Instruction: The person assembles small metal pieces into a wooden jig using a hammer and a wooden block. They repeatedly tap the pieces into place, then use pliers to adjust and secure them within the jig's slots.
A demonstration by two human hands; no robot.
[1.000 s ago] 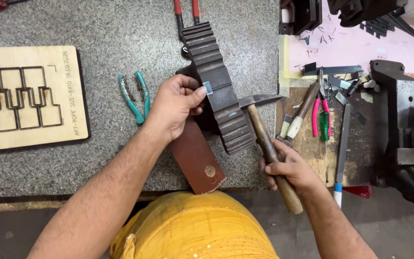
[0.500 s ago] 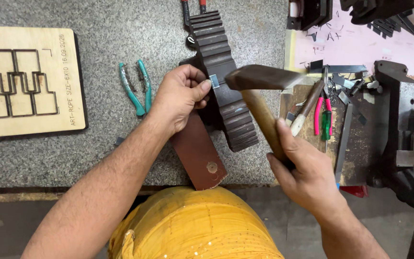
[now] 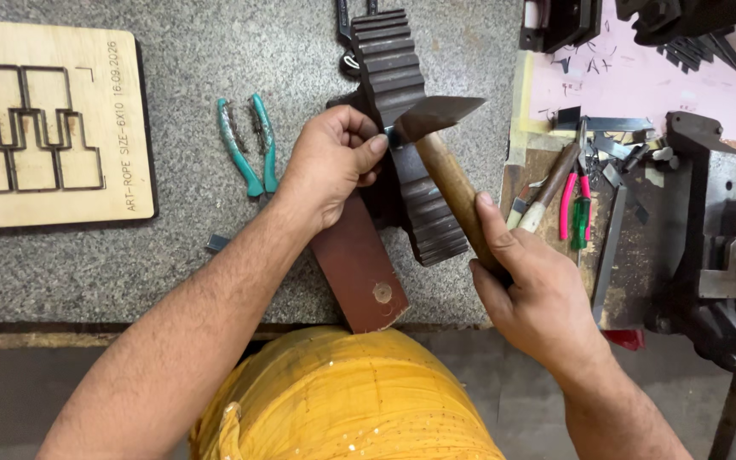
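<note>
Between hands (image 3: 334, 162) (image 3: 530, 290) — ridged block (image 3: 411, 145), hammer (image 3: 440, 119) above.

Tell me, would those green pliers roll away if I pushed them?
Probably not. The green pliers lie flat on the speckled stone table with handles spread, so they would likely slide, not roll. Being metal, they are probably stiff and heavy for their size. The coated handles look grippy.

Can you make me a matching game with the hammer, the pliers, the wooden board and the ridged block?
Things:
1. hammer
2. green-handled pliers
3. wooden board
4. dark ridged block

Places:
A. lying loose on the grey stone top
B. held in the right hand
C. far left, with cut-out lines
D. steadied by the left hand

Pairs: 1-B, 2-A, 3-C, 4-D
</note>
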